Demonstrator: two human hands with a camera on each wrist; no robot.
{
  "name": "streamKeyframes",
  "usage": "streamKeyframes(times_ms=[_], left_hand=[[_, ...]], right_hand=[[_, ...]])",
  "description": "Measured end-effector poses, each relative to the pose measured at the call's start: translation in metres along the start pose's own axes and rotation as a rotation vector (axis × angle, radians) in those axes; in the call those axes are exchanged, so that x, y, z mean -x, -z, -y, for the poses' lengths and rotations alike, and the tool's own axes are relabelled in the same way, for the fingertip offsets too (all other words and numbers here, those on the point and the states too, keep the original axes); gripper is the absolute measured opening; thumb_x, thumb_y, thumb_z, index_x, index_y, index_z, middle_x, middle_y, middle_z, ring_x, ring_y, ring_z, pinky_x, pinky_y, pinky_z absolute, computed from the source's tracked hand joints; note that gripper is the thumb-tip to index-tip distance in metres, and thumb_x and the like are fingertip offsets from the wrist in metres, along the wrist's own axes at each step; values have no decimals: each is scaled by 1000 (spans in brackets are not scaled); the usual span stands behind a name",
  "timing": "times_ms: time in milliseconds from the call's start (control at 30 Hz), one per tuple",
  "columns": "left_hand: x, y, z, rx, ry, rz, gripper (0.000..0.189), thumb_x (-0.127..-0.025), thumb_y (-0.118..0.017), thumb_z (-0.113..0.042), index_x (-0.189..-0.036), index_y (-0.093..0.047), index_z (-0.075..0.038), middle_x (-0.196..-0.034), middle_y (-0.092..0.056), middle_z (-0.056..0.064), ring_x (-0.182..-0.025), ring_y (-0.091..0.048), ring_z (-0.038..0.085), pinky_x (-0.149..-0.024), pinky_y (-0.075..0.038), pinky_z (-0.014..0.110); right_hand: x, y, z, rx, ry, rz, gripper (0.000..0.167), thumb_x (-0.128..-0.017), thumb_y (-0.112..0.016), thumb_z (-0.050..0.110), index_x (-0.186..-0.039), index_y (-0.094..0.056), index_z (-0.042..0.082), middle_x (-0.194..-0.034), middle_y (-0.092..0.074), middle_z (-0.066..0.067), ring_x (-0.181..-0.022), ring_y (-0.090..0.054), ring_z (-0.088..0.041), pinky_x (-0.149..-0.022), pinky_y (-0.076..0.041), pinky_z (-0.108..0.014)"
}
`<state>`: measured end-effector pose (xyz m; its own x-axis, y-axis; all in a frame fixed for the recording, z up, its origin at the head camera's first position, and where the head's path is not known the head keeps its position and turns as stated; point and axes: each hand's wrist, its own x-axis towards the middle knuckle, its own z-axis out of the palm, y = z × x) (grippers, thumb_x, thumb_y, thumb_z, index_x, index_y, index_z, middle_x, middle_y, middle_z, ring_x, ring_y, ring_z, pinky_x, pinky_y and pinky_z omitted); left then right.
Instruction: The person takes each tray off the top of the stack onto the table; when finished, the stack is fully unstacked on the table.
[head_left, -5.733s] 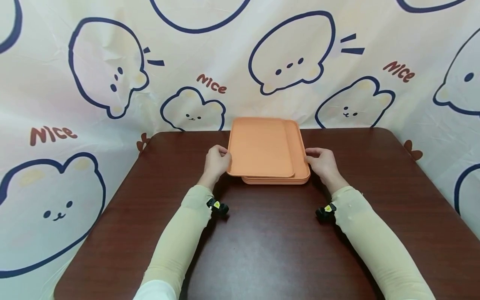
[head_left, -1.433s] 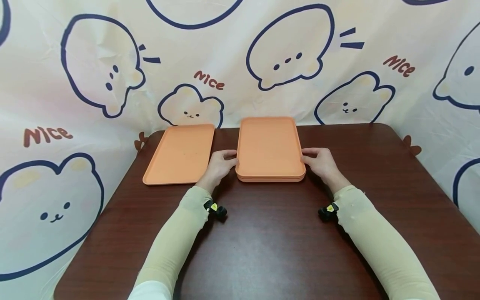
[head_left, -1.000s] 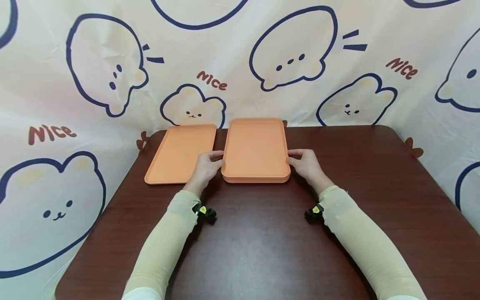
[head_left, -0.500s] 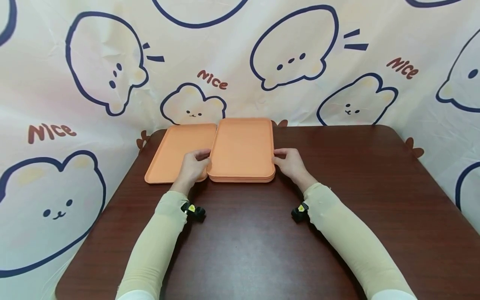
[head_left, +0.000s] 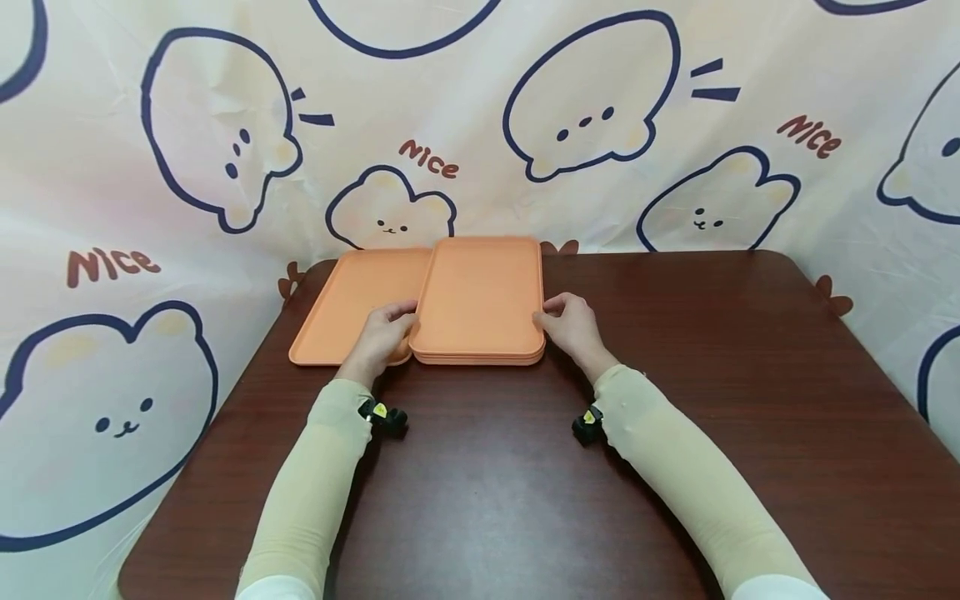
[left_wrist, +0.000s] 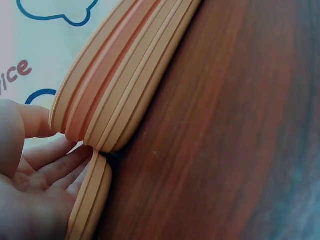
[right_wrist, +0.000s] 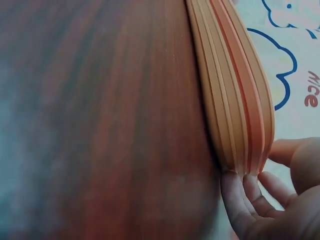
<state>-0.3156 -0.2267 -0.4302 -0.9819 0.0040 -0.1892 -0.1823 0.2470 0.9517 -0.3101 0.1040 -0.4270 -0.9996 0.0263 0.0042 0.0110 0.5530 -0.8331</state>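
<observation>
In the head view a stack of several orange rectangular trays (head_left: 480, 296) lies at the back of the table. Left of it another orange tray (head_left: 360, 300) lies flat, its right side against the stack. My left hand (head_left: 382, 333) holds the stack's left side, partly over the flat tray. In the left wrist view its thumb (left_wrist: 37, 120) touches the top tray's rim and the fingers reach along the edges below. My right hand (head_left: 573, 327) holds the opposite side, with its thumb at the top tray's edge and fingertips (right_wrist: 231, 182) against the lower rims.
The dark brown wooden table (head_left: 487, 483) stretches in front of the trays and to the right. A pale cloth backdrop (head_left: 480, 100) with bear drawings hangs behind the table's rear edge and at both sides. Each wrist carries a small black camera (head_left: 386, 419).
A tray from the top of the stack has come to lie at the left. Both hands have since slid the stack left until it meets that tray; over the last half second it shifts only slightly.
</observation>
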Motion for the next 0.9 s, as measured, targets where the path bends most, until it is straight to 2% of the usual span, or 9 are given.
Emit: streamKeyframes(times_ms=[133,267,433,600,767,900], left_hand=[[-1,1,2,22,16,9,52,-113,-49,-21,-163,-47,-6,-169,-44,18,-155,-45,30,-128,-39,44],[0,2,3,41,18,24,53,-115,-48,-25,-165,-44,-8,-169,-45,17,-155,-46,30,-128,-40,44],[1,2,3,45,11,37,53,-116,-48,-26,-166,-43,-9,-170,-44,15,-157,-45,29,-129,-39,43],[1,0,3,45,9,39,50,-116,-45,-20,-164,-45,-7,-172,-41,16,-159,-41,29,-130,-37,44],[-2,0,6,12,-34,34,51,-114,-50,-16,-163,-46,-4,-170,-44,18,-158,-41,30,-130,-36,44],[-3,0,8,-16,-71,39,54,-111,-55,-9,-163,-44,0,-168,-46,22,-157,-42,32,-130,-36,45]], right_hand=[[-1,0,8,119,-1,-17,24,-99,-67,17,-116,-76,2,-112,-78,-16,-96,-70,-29,-84,-57,-39],[-3,-1,17,135,-30,-36,21,-98,-66,14,-107,-81,3,-113,-79,-15,-97,-70,-31,-83,-58,-41],[-2,-3,16,69,-84,-78,20,-98,-71,18,-104,-83,3,-115,-79,-14,-104,-70,-32,-85,-60,-43],[1,2,11,20,-115,-119,21,-96,-71,19,-105,-83,4,-115,-77,-13,-103,-68,-32,-82,-59,-41],[3,10,11,-69,-157,-104,22,-96,-70,18,-110,-80,5,-116,-75,-14,-98,-66,-29,-74,-55,-34],[5,17,8,-161,-185,-79,28,-98,-67,16,-120,-77,1,-121,-73,-17,-96,-68,-27,-74,-56,-28]])
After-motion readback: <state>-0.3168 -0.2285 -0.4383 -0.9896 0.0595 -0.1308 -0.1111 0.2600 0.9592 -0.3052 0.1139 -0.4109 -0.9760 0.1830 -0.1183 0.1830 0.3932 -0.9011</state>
